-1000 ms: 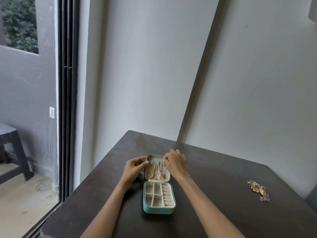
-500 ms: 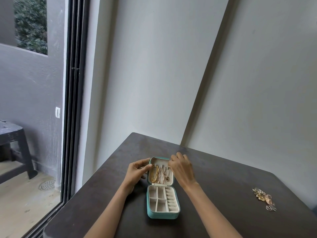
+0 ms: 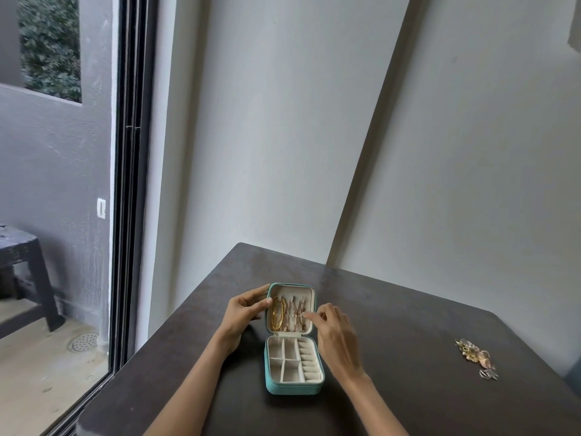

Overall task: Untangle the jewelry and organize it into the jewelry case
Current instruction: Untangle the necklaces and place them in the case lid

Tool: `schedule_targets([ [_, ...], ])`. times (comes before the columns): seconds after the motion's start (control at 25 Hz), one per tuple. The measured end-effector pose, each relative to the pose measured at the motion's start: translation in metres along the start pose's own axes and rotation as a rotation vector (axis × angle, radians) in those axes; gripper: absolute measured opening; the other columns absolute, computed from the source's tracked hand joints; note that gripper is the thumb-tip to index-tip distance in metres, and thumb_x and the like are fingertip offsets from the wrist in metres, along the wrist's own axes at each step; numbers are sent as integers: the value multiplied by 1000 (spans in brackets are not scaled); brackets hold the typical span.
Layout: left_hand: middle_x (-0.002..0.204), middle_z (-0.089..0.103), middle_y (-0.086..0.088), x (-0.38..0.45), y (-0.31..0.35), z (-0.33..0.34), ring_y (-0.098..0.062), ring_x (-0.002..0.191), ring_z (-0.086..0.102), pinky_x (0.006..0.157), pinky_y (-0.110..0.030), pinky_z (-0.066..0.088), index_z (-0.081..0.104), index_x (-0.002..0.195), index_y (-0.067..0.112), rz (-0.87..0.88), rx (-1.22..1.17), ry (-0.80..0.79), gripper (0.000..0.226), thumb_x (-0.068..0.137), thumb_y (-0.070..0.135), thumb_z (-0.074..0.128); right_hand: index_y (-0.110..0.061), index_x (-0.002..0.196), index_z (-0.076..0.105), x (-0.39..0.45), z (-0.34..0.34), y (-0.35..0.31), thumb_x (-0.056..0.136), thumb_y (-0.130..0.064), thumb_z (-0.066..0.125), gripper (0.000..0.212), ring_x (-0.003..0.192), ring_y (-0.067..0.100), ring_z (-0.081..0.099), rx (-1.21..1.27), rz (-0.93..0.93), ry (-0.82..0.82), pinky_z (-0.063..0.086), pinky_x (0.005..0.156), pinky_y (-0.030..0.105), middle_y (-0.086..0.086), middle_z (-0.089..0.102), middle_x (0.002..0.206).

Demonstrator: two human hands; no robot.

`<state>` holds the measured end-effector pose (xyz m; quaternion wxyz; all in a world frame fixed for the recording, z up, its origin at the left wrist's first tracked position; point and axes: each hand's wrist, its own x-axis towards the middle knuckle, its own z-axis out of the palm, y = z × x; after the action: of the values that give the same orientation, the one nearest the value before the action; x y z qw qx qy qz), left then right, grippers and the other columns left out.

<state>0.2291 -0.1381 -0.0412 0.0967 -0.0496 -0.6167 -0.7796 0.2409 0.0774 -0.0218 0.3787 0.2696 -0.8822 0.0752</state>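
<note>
A small teal jewelry case (image 3: 294,388) lies open on the dark table (image 3: 408,357). Its lid (image 3: 292,291) stands tilted back, with gold and rose chains (image 3: 287,313) hanging inside it. The white tray compartments (image 3: 292,361) look empty. My left hand (image 3: 246,313) grips the lid's left edge. My right hand (image 3: 334,332) hovers just right of the lid, fingers loosely curled and pointing at the chains, holding nothing that I can see. A tangled pile of jewelry (image 3: 476,358) lies far off to the right.
White walls stand behind the table's far edges. A sliding glass door (image 3: 129,184) is to the left, with a dark stool (image 3: 25,272) outside. The table's left edge drops off close beside my left forearm.
My right hand has drawn back from the top of the lid to its right side, uncovering the hanging chains. My left hand stays on the lid's left edge.
</note>
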Motion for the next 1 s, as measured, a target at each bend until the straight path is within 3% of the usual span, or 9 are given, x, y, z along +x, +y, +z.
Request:
schedule_targets([
  [0.28, 103, 73, 1, 1, -1, 1, -9, 89, 63, 76, -26, 42, 68, 113, 22, 2, 2, -4, 32, 82, 12, 68, -30, 86, 69, -13, 10, 0, 55, 3, 81, 46, 73, 8, 38, 24, 20, 8, 48, 54, 22, -7, 47, 78],
  [0.44, 105, 73, -2, 4, -5, -1, -15, 94, 62, 80, -34, 42, 69, 113, 21, 3, 1, 5, 33, 81, 13, 69, -28, 95, 68, -14, 13, 1, 71, 1, 50, 41, 79, 10, 40, 4, -1, 59, 51, 59, 24, -9, 41, 89],
  [0.56, 106, 72, -4, 6, -7, -2, -16, 95, 62, 81, -36, 41, 69, 112, 20, 5, 5, 5, 33, 80, 14, 70, -29, 91, 68, -15, 13, 1, 64, 4, 67, 43, 79, 9, 40, 10, 0, 43, 51, 58, 23, -9, 48, 84],
  [0.68, 102, 73, -3, 6, -7, 0, -15, 90, 62, 76, -32, 43, 70, 109, 21, 10, 0, 26, 30, 81, 11, 69, -28, 92, 67, -15, 10, 1, 66, 4, 51, 45, 79, 10, 40, 14, 9, 50, 50, 59, 22, -10, 45, 86],
  [0.84, 90, 74, 4, 5, -7, 3, -9, 81, 61, 65, -22, 43, 70, 106, 20, 9, 9, 58, 27, 82, 8, 68, -31, 93, 68, -16, 11, 1, 72, -4, 42, 42, 79, 10, 40, 5, 32, 40, 48, 58, 21, -10, 47, 83],
  [1.0, 92, 74, 1, 6, -8, 3, -9, 79, 62, 64, -22, 44, 70, 106, 18, 15, 10, 56, 26, 82, 8, 68, -30, 89, 67, -16, 12, 1, 71, -6, 38, 42, 79, 10, 41, 15, 27, 30, 48, 59, 21, -10, 48, 83],
])
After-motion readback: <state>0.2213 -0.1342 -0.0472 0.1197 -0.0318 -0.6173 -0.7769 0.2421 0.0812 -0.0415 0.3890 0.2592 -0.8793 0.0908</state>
